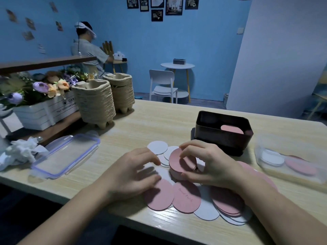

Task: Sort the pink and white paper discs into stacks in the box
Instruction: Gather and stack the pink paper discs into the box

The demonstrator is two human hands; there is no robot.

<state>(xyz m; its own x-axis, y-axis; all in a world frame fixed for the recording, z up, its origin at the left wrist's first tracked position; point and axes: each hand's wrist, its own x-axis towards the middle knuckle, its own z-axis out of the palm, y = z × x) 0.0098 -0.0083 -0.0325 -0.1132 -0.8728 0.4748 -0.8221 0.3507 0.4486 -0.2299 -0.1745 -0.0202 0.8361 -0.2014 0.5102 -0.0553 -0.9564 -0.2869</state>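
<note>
Only one pink stack (231,129) sits in the box (221,141); the right grip (212,163) clamps a pink pile (176,161), the left grip (134,174) rests loose on white discs (157,147), and many loose discs (186,197) lie on the surface (159,121).

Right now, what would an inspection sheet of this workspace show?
Surface: light wooden table, near part covered by discs.
Job's things: loose discs, pink and white, spread at the near edge; pink stack; dark box with pink discs inside; clear tub holding white and pink discs.
Clutter: clear lid, crumpled tissue, pulp tray stacks, flower crate.
Hands: left hand on white discs, blurred; right hand grips the pink stack.
Cables: nothing seen on the table.
Surroundings: blue wall, white chair, seated person at the back.
</note>
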